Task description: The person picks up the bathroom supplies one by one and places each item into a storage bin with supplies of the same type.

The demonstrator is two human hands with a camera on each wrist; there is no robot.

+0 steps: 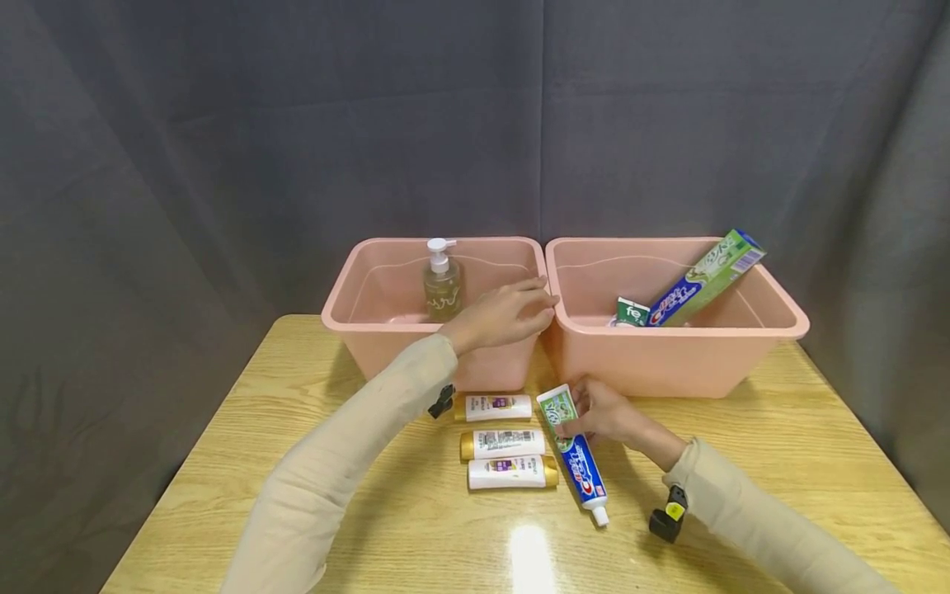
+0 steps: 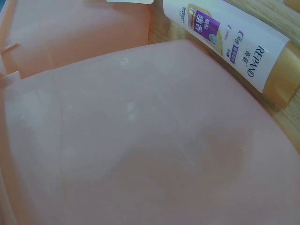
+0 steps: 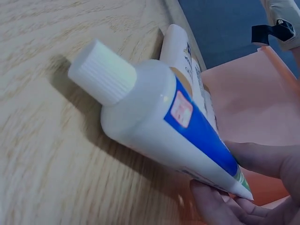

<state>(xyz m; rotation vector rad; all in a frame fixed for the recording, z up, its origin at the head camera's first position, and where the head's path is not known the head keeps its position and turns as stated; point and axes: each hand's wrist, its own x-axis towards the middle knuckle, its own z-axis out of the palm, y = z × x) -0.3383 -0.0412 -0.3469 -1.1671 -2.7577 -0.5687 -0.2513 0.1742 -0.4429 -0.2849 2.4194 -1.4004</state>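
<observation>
Hanging loose-fingered beside the right pink bin (image 1: 668, 360), left hand (image 1: 506, 317); at the bin's front-left, three white tubes (image 1: 508, 445); in front, toothpaste tube (image 1: 582, 470), pinched toward its flat end by right hand (image 1: 604, 412), so off-centre the cap (image 1: 600, 516) could swing into those tubes.

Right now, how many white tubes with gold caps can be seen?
3, all lying on the table: the far tube, the middle tube and the near tube. More could be hidden inside the pink bins.
</observation>
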